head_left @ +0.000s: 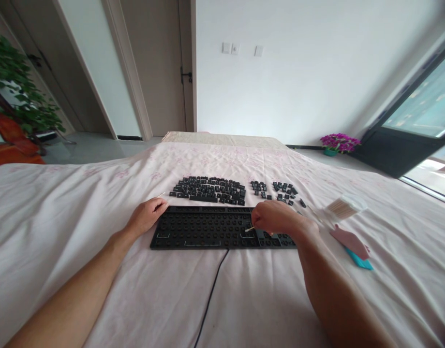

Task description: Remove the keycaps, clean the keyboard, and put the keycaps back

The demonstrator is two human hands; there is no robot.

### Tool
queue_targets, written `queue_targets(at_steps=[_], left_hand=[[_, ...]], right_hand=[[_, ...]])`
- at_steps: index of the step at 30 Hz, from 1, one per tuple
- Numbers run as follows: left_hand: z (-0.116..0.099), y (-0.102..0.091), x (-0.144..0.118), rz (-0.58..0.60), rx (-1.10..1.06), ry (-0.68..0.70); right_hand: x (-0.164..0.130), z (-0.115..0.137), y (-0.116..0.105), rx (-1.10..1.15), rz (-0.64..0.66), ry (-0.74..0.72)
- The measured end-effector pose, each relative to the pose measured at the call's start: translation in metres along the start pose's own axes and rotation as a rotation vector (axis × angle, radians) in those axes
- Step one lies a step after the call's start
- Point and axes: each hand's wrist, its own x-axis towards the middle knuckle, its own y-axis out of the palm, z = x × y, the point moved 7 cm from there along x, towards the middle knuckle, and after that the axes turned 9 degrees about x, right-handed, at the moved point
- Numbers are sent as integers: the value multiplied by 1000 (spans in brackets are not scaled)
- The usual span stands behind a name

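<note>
While the right hand [275, 216] has its fingers clamped on a swab [249, 229], the swab's pale tip is at the right part of the keyboard [204, 229]. The keyboard lies flat on the cloth [142, 295], between the two forearms. The left hand [146, 215] is at its far left corner, fingers curled together; whether they clamp the edge cannot be told. A thin pale stick [160, 195] shows just beyond them.

Containers: one clear plastic pack [356, 203], right of the right hand, tilted, filled with a bundle of slim, pale sticks; one green pot [330, 152] on the floor, holding purple flowers [339, 142].

Materials: keyboard black, long, rectangular, its key positions bare, with thin metal wires showing. Keycaps [211, 188], black and blocky, lie grouped just beyond it. Cloth pale pink, creased, faintly floral. Cable [212, 290] black, running from the near edge. A soft-looking pink object [349, 240] overlaps a flat blue piece [360, 261], near the pack; neither can be identified.
</note>
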Motion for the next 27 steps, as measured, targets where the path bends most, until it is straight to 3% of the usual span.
queue_targets(at_steps=[5,8,14,27], left_hand=[[0,-1,0,-4,0,-8],[0,-1,0,-7,2,-1],[1,0,0,-6,0,3],[2,0,0,-11,1,2]], right_hand=[[-1,-3,0,48,28,-17],[4,11,6,73,33,-85],[11,41,9,28,-94,-213],[-3,7,2,75,98,-76]])
